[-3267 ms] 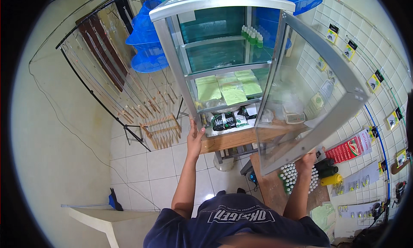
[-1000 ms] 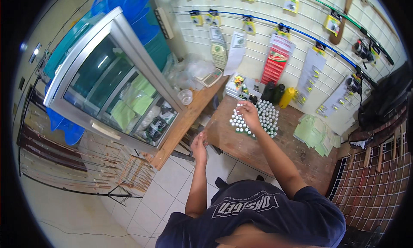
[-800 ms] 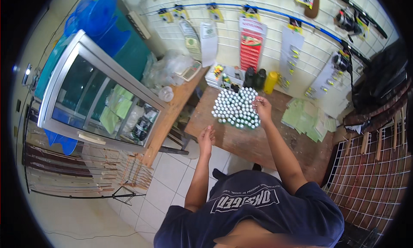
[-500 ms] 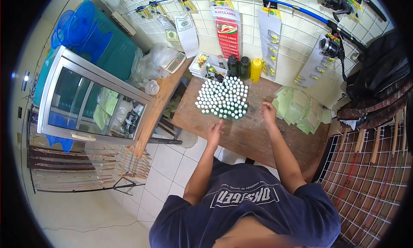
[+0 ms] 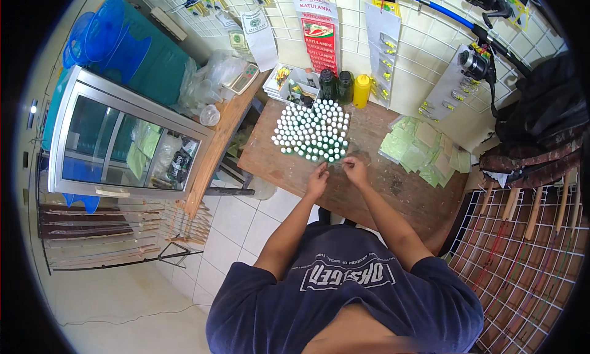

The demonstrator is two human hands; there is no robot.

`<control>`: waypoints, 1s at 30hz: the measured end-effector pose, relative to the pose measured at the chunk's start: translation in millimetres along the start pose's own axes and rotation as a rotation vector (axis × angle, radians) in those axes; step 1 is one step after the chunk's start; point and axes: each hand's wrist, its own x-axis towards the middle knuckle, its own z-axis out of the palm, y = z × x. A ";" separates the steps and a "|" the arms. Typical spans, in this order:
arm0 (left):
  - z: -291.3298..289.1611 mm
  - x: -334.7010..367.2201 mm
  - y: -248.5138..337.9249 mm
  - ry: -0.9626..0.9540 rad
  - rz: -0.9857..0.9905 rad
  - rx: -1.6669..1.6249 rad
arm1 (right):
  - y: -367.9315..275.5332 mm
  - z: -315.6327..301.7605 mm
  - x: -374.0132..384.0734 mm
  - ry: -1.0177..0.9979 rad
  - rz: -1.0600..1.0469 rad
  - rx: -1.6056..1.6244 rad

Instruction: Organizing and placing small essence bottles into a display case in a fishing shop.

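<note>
Your wooden tabletop (image 5: pixel 399 200) bears clustered small white-capped green bottles (image 5: pixel 310 129), too packed to count, two dark bottles (image 5: pixel 328 85) and one yellow bottle (image 5: pixel 361 92). Your left hand (image 5: pixel 317 180) and right hand (image 5: pixel 356 173) curl by the cluster's near edge; any grip, I can't tell.

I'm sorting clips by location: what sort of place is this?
Most likely a fishing-tackle shop: on the gridded wall are a blue fishing rod, a spinning reel and a card of yellow tackle pieces.

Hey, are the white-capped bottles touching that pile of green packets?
Apart: the head view shows bare wooden tabletop between the white-capped bottles and the pile of green packets.
</note>
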 end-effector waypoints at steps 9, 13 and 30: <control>-1.8 11.8 -1.1 -0.115 -0.032 0.050 | -37.8 18.4 -11.1 -0.066 0.187 -0.230; 2.4 17.1 -2.5 -0.072 0.085 0.134 | -40.5 20.7 -9.9 -0.022 0.203 -0.256; 12.1 -11.0 -16.4 -0.019 0.285 0.096 | -29.1 7.8 -32.5 -0.018 0.178 -0.159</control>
